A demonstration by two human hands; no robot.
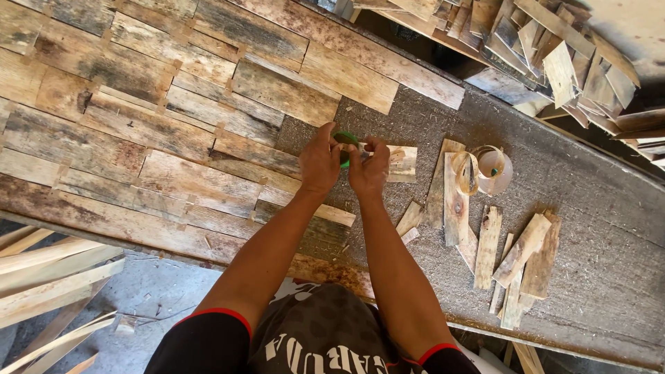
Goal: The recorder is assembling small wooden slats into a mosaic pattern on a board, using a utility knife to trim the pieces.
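The panel (138, 118) is made of weathered wood slats, rough and matt, grey-brown with dark stains. The bench top (596, 228) looks like coarse grey board, matt and gritty, dusted with sawdust. Loose offcuts (488, 246) on it are pale bare wood, unfinished and splintery at the ends. The tape roll (485, 170) beside them is glossy, see-through tan plastic. The green thing (346, 142) between the left hand (320, 163) and right hand (368, 170) looks smooth and slightly shiny, likely plastic. The small block (402, 163) under the hands is pale raw wood with brown marks. The floor (152, 291) is dull grey concrete. The shirt (318, 339) is matt dark cloth.
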